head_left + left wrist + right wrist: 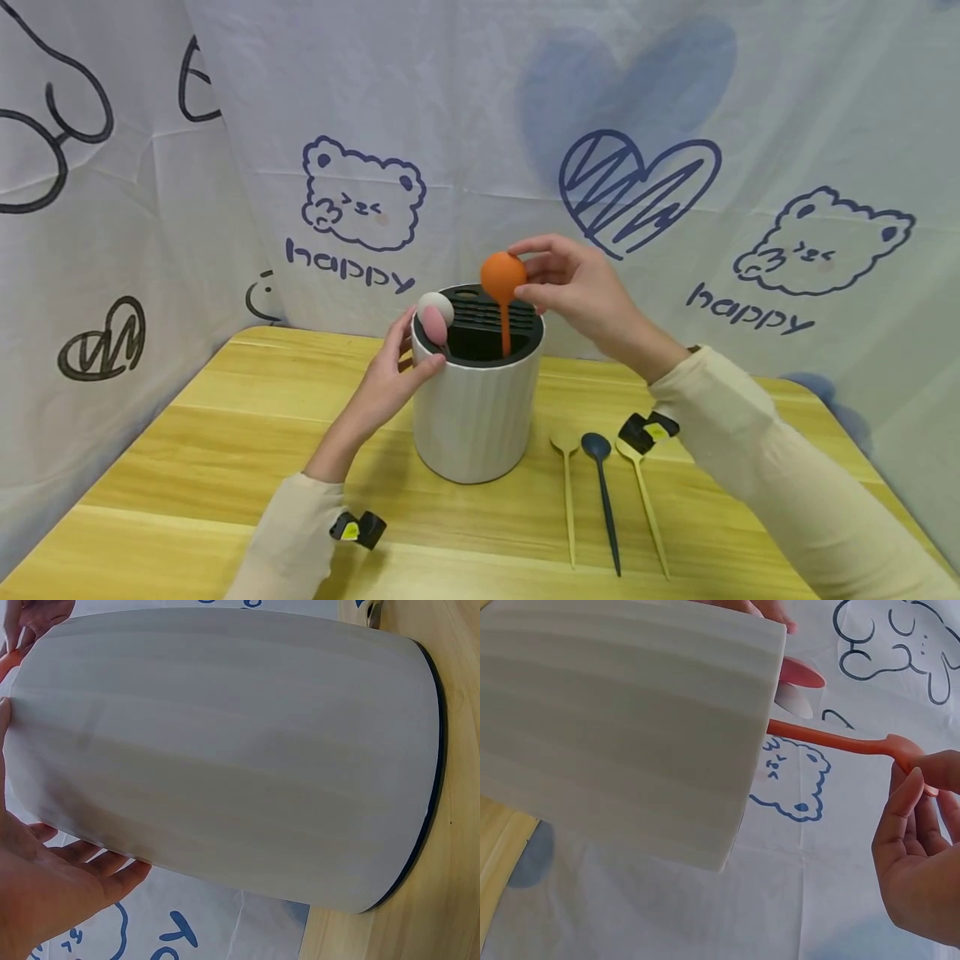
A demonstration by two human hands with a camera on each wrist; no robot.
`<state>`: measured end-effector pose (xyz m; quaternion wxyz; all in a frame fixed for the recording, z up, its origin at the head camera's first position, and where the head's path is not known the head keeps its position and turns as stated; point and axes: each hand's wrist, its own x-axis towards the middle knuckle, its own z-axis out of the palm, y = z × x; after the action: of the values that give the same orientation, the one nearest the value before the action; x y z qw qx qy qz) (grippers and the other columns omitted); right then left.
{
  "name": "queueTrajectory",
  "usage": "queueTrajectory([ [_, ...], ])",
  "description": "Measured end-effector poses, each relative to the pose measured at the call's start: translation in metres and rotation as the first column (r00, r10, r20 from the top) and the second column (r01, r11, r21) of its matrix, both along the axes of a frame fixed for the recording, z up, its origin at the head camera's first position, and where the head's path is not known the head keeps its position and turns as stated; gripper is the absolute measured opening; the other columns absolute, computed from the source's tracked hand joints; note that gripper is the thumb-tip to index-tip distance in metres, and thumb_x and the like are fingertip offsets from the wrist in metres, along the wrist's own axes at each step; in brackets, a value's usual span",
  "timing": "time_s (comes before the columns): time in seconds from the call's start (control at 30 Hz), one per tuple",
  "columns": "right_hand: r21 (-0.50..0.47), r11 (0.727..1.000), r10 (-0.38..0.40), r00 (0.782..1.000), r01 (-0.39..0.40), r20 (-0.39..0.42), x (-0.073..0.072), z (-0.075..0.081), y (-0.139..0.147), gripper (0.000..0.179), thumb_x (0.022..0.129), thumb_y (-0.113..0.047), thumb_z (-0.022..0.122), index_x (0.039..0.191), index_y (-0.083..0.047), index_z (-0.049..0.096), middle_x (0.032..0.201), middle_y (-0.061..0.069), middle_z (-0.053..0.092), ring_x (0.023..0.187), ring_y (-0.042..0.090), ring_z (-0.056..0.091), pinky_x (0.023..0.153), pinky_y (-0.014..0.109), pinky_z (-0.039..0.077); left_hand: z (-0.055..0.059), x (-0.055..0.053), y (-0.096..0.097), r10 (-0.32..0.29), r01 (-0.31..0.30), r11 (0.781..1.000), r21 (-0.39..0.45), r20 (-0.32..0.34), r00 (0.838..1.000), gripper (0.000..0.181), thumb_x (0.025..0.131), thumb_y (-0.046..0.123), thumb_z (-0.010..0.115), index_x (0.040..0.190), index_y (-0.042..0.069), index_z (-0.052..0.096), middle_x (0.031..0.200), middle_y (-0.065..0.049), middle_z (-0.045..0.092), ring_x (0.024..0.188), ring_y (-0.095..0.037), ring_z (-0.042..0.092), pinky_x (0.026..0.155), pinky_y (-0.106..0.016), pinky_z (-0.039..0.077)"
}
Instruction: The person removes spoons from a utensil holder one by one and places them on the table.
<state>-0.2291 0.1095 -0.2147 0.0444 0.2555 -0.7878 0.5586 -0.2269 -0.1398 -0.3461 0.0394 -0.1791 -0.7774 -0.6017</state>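
Note:
My right hand [573, 283] pinches an orange spoon [502, 279] by the edge of its round bowl. The spoon stands upright, its handle [825, 738] reaching down into the wide opening of a white ribbed utensil holder [474, 425]. At the holder's left rim, my left hand [386, 379] grips it, thumb at the front and fingers along the far side. A pink spoon [432, 325] and a white spoon [441, 305] lean together at that rim, heads up, their lower parts hidden inside.
Right of the holder, a yellow spoon [566, 492], a dark blue spoon [597, 448] and another yellow spoon [649, 500] lie side by side on the wooden table [247, 433]. A slotted black insert [480, 312] covers the holder's back half. Printed cloth [487, 100] hangs behind.

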Motion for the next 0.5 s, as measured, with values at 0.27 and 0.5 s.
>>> queueTrajectory([
  [0.27,-0.015,1.0,-0.027,0.999,0.026,-0.039,-0.0006,0.0039,0.0044,0.043,0.081,0.011,0.068,0.122,0.004,0.058,0.108,0.02,0.066,0.084,0.02,0.064,0.069,0.029,0.056,-0.0002,-0.0006,0.0004,0.001,-0.001,1.0,-0.007,0.008,1.0,0.077,0.093,0.028,0.061,0.155,0.014,0.016,0.156,-0.014,0.023,0.139,-0.035,0.028,0.11,-0.051,0.029],
  [0.5,-0.013,0.999,-0.04,0.995,0.039,-0.094,-0.0029,0.0053,0.0091,0.042,0.085,0.011,0.065,0.126,0.003,0.057,0.111,0.02,0.065,0.084,0.022,0.063,0.062,0.025,0.052,0.0007,-0.0008,0.0003,0.001,-0.001,1.0,-0.01,0.008,1.0,0.077,0.093,0.029,0.06,0.155,0.015,0.016,0.156,-0.015,0.023,0.14,-0.035,0.027,0.11,-0.052,0.029],
])
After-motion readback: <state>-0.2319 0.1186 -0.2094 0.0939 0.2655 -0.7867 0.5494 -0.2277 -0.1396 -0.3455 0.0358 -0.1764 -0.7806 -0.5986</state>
